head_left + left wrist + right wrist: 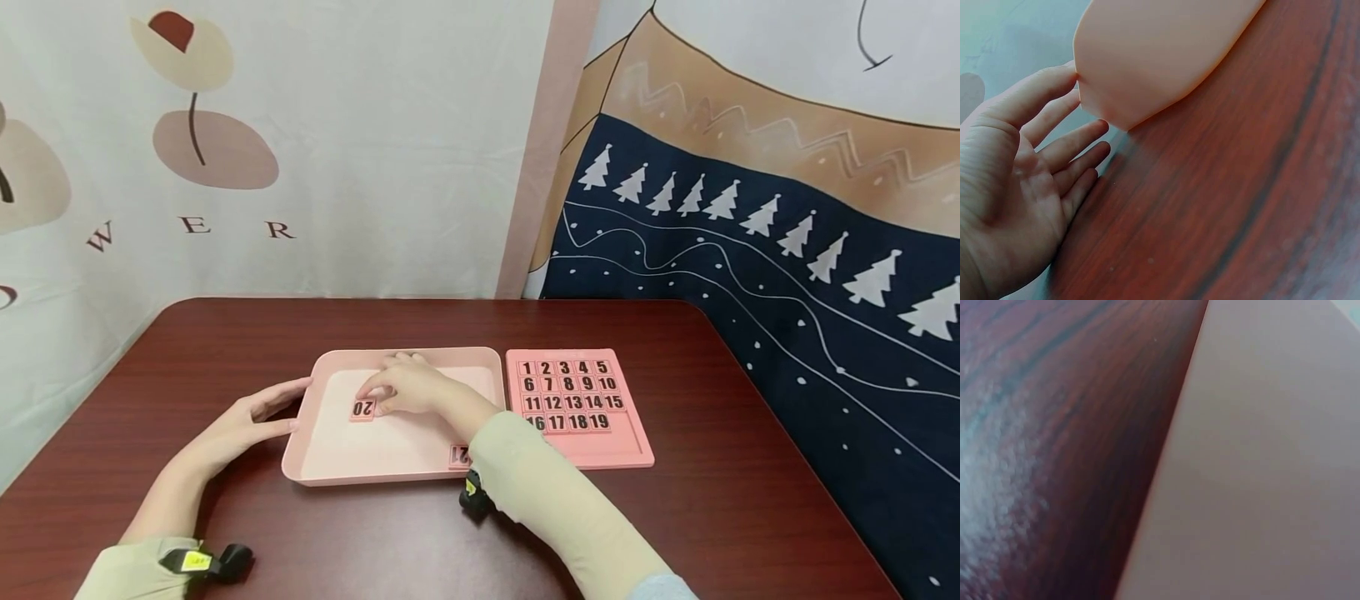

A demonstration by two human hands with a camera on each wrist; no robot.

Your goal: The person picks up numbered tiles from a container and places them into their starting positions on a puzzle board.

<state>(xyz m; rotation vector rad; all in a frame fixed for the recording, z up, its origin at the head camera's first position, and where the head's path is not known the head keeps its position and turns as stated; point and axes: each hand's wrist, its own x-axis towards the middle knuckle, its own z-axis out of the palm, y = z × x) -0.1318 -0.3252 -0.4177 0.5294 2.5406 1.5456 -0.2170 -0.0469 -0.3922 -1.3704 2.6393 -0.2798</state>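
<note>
A pale pink tray (420, 454) lies on the table. In it my right hand (412, 385) pinches a number tile (363, 408) marked 20, upside down in the head view, with thumb and index finger at its edges. A second number tile (458, 456) sits near the tray's front edge, partly covered by the right sleeve. At the tray's left side, my left hand (240, 425) touches the rim with spread thumb and fingers; the left wrist view shows this hand (1029, 169) with its other fingers loosely extended. The right hand is outside the right wrist view.
Right of the tray stands a pink number board (633, 442) with tiles in rows from 1 to 19 and a bare recess after 19. Both rest on a dark reddish wooden table (720, 500). Printed curtains (405, 167) hang behind it.
</note>
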